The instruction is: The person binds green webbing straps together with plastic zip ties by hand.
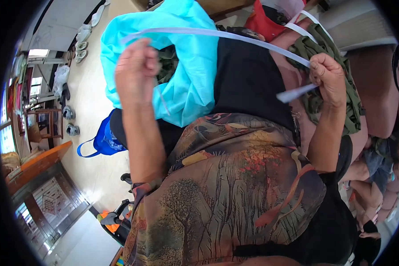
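Observation:
A long, flat white elastic band (pixel 226 34) stretches in a shallow arc between my two raised hands. My right hand (pixel 328 77) pinches it near one end, and a short tail hangs below the fingers. The other part runs to my left hand (pixel 137 64), which is closed on it but slightly smeared by motion; a thin end dangles beneath. Behind the left hand a turquoise fabric bag (pixel 193 62) stands open by my lap, with dark green cloth (pixel 166 64) inside. Black trousers (pixel 248 75) cover my legs.
A dark green garment (pixel 312 57) lies on the pink sofa (pixel 372 93) to my right, near a red bag (pixel 264 20). A blue bag (pixel 104 139) is on the floor at left. Shoes (pixel 71 128) line the far left, beside a wooden chair (pixel 46 124). Another person's legs (pixel 365 190) show at right.

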Available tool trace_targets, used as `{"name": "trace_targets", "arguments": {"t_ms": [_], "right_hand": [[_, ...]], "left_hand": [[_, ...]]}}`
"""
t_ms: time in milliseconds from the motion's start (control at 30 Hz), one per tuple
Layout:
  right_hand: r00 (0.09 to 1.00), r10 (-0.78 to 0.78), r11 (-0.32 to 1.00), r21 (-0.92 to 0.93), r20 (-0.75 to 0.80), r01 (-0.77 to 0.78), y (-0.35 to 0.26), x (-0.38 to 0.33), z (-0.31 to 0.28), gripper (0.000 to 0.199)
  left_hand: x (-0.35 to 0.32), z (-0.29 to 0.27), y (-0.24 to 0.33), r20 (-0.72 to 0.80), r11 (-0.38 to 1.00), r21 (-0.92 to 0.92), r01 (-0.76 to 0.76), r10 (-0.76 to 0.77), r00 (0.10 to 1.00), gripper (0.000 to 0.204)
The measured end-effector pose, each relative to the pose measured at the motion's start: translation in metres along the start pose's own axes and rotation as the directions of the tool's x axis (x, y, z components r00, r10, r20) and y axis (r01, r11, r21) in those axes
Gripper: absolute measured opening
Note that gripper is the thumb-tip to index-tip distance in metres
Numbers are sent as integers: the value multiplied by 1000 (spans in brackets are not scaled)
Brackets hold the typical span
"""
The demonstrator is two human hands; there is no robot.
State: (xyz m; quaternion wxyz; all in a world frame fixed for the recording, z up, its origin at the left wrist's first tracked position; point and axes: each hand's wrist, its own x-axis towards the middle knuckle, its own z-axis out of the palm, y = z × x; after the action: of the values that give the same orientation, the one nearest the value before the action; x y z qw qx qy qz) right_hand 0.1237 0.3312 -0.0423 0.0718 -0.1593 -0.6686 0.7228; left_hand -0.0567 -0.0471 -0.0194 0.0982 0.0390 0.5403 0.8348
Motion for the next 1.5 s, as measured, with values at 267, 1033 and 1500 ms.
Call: {"name": "trace_targets", "arguments": {"t_ms": [267, 1033, 1500], "right_hand": [[993, 62, 993, 104, -104, -51, 13, -8, -12, 12], [993, -60, 737, -667, 101, 113, 3, -81, 8, 12], [995, -3, 594, -801, -97, -76, 98, -135, -16, 22]], "left_hand": [[28, -84, 35, 63, 978, -207, 22, -9, 998, 24], [-86, 181, -102, 893, 571, 364, -735, 9, 449, 32], [-65, 137, -103, 537, 547, 775, -316, -306, 786, 9]]}}
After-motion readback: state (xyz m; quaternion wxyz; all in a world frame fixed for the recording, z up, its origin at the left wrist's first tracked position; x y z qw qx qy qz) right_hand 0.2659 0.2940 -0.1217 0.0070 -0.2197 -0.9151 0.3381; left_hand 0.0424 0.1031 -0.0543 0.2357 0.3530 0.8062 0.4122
